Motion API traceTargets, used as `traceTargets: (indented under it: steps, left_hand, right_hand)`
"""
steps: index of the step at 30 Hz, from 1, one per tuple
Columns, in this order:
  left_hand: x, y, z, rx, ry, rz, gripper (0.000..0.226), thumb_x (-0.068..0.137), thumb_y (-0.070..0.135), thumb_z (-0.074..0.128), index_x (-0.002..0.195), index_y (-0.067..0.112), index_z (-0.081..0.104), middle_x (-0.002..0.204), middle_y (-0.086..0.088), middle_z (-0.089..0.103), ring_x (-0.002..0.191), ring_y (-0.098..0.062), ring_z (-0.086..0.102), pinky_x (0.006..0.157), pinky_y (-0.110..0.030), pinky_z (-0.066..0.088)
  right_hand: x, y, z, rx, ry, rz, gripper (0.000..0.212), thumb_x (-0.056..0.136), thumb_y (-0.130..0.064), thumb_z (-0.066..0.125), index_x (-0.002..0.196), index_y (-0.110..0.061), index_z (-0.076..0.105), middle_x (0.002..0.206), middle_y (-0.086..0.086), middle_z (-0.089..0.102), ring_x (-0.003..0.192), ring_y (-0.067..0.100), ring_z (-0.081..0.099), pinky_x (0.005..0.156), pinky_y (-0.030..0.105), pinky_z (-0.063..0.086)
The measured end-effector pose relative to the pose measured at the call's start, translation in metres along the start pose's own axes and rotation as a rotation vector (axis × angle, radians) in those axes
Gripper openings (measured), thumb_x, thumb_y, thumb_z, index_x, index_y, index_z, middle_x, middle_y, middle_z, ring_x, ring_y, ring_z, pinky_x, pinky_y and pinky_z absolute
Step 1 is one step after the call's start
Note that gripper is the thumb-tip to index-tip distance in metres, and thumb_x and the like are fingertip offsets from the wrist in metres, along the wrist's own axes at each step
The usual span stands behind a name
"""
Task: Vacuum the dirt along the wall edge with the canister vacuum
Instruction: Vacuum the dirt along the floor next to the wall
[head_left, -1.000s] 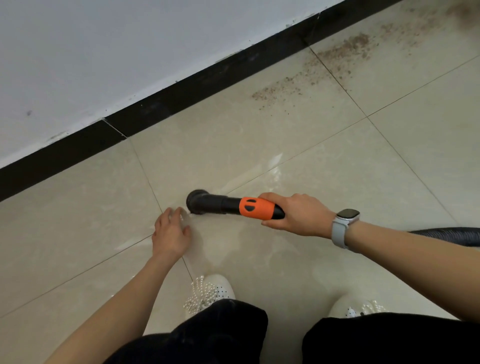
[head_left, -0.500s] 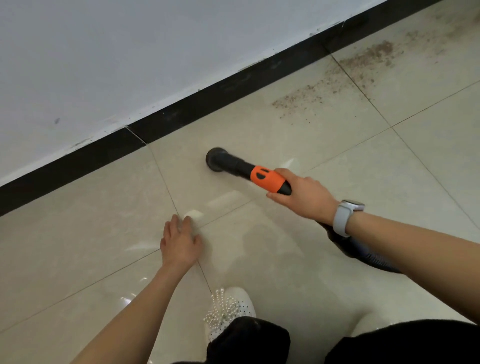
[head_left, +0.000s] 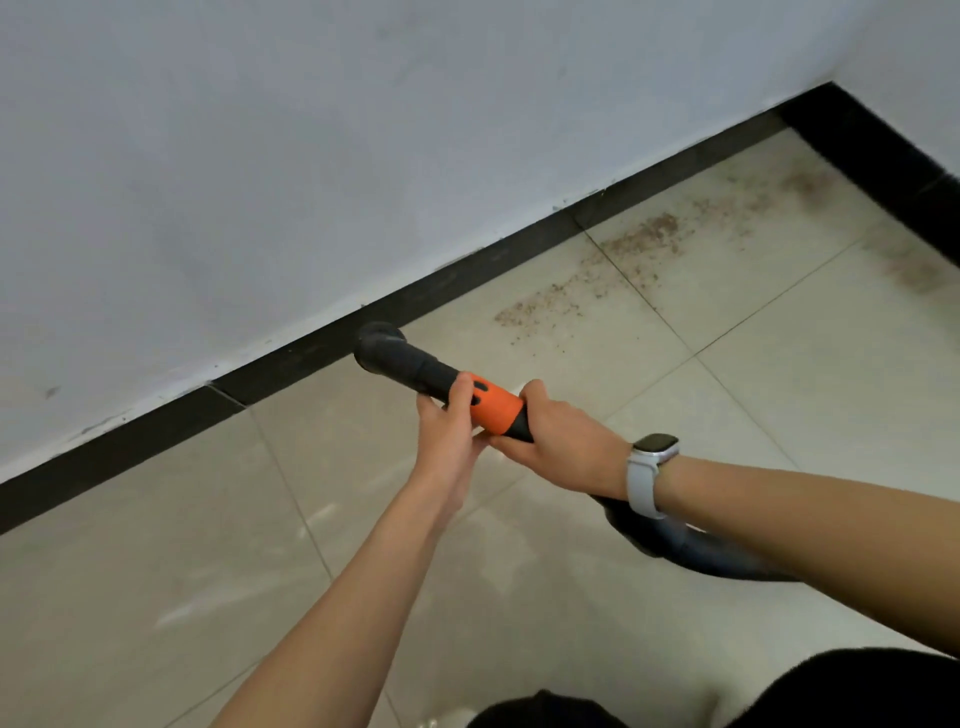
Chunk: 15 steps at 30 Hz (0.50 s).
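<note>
Both hands grip the vacuum nozzle (head_left: 415, 366): left hand (head_left: 448, 422) fingers curl round its black neck, right hand (head_left: 558, 446) fingers round the orange grip. Its mouth sits against the black baseboard (head_left: 519, 254). Sweep rightward, low and slow, into the dirt (head_left: 597, 270) by the wall.

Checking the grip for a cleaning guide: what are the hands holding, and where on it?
Both hold the vacuum nozzle. The left hand grips where black meets the orange collar; the right hand grips just behind the collar.
</note>
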<state>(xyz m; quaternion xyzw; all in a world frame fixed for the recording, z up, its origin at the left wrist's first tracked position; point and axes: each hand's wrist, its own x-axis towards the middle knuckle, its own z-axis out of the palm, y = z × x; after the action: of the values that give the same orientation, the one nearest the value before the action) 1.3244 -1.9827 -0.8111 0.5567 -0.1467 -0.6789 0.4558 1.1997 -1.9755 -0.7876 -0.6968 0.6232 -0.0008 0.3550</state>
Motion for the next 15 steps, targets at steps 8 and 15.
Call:
traceTargets:
  steps: [8, 15]
  left_hand:
    - [0.036, 0.006, 0.057, 0.136, 0.086, -0.056, 0.035, 0.095, 0.015, 0.042, 0.126, 0.002, 0.03, 0.09, -0.006, 0.048, 0.079, -0.015, 0.053, 0.076, -0.037, 0.05]
    - [0.076, -0.027, 0.1, 0.213, 0.225, -0.112, 0.039, 0.098, 0.02, 0.041, 0.131, 0.001, 0.032, 0.112, -0.015, 0.054, 0.092, -0.022, 0.057, 0.074, -0.036, 0.049]
  right_hand:
    - [0.017, 0.055, -0.025, 0.083, -0.062, 0.12, 0.028, 0.086, -0.037, 0.062, 0.09, -0.018, 0.041, 0.074, -0.004, 0.054, 0.065, 0.016, 0.056, 0.056, 0.025, 0.042]
    - [0.017, 0.138, -0.037, 0.214, -0.229, 0.063, 0.031, 0.088, -0.041, 0.06, 0.1, -0.018, 0.043, 0.076, -0.001, 0.059, 0.055, 0.013, 0.061, 0.052, 0.023, 0.049]
